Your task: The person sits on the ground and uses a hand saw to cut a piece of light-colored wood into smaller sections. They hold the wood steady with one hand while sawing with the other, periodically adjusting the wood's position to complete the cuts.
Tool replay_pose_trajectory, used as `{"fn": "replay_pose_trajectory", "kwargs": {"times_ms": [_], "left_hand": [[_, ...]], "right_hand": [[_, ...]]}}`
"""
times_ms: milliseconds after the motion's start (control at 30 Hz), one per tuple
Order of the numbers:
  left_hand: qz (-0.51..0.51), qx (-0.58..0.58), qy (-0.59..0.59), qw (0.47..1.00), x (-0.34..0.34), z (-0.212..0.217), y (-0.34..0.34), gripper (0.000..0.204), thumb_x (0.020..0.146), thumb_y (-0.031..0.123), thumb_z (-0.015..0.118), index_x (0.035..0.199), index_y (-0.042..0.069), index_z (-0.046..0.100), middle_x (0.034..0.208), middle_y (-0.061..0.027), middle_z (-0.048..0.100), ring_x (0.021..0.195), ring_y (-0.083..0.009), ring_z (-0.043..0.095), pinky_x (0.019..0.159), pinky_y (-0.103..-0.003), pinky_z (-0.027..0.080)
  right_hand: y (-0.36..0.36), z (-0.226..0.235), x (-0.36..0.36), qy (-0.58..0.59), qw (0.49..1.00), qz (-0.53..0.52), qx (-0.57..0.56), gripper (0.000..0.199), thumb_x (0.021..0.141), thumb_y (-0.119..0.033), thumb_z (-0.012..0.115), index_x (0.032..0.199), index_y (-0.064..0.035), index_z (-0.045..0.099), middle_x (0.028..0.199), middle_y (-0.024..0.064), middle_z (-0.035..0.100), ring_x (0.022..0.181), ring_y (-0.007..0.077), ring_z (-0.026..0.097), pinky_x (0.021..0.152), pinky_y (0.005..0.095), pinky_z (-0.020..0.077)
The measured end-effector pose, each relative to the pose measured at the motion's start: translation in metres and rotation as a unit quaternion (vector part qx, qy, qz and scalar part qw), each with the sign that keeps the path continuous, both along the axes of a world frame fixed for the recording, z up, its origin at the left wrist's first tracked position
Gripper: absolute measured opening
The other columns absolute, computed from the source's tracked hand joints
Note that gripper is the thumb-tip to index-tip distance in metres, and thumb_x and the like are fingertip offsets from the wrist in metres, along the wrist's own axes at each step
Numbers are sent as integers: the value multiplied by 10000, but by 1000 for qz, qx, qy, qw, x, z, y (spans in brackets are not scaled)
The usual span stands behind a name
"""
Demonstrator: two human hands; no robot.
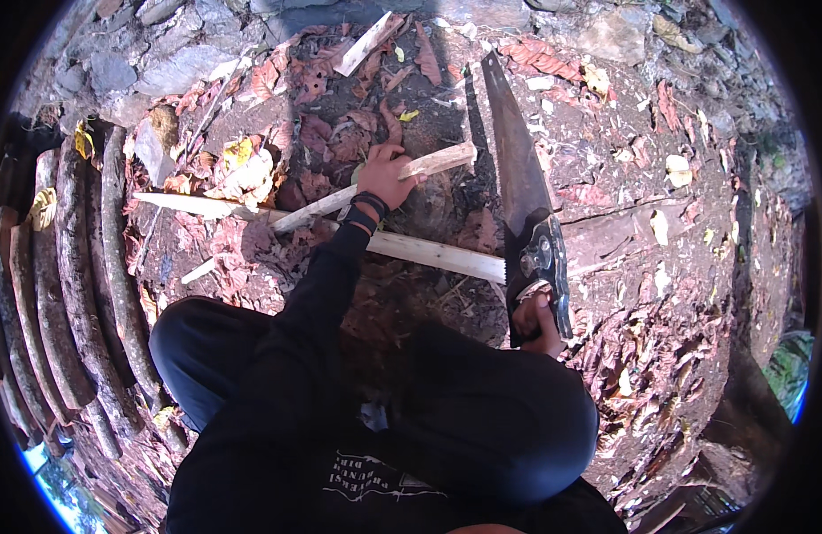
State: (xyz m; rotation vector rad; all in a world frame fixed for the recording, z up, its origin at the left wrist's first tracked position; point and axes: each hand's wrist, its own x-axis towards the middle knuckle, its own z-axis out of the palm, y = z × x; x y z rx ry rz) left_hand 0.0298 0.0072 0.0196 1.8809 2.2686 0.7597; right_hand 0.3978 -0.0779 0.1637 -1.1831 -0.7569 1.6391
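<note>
a stick (375, 190) is pinned on the ground by the left hand (389, 173); a saw (528, 209) is gripped by the right hand (537, 322); no cut is seen in the stick yet.

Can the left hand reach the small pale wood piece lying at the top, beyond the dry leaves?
Probably yes. The left hand presses a stick; only dry leaves lie before the wood piece.

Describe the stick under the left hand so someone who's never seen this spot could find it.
Start at the row of dark logs along the left. Right of them, on leaf-strewn earth, the left hand presses on a pale split stick. It lies slanted over a second pale stick, ending near the handsaw.
</note>
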Motion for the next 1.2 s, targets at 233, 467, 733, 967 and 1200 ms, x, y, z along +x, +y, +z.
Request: {"fn": "replay_pose_trajectory", "kwargs": {"times_ms": [233,467,733,967,1200], "left_hand": [[10,-66,-175,982,-24,21,-30,704,834,333,920,1456,151,644,1319,-106,709,1260,-275,665,1071,-435,549],[61,160,-600,781,-80,55,-32,701,992,-15,737,1614,32,418,1372,-169,700,1065,-209,770,956,-337,629],[-47,148,-748,646,-74,113,-30,750,990,-72,632,1665,72,339,1504,-209,589,1191,-227,717,1174,-502,522],[-151,156,-749,627,-67,134,-31,904,899,-161,594,1701,73,248,1632,-229,456,1255,-236,679,1278,-618,366],[-130,122,-730,660,-67,131,-29,768,1024,83,716,1675,54,310,1407,-186,665,1028,-166,707,1198,-492,488]], "right_hand": [[-13,-27,11,-117,992,-8,36,159,1060,-152,618,1050,1,575,640,14,401,492,144,401,474,310,339],[-8,-23,8,-61,998,11,2,159,1054,-174,631,1082,-29,572,633,8,394,504,144,403,483,308,331],[-6,-28,15,-10,999,45,6,152,1086,-171,603,1170,-48,570,644,-1,378,514,146,379,502,306,343],[-5,-5,-1,6,1000,2,-13,186,990,-149,703,926,-43,565,612,34,475,518,137,445,500,307,323],[-6,-11,3,29,1000,0,3,124,1058,-143,631,1093,-31,591,645,0,422,507,135,391,501,304,336]]}}
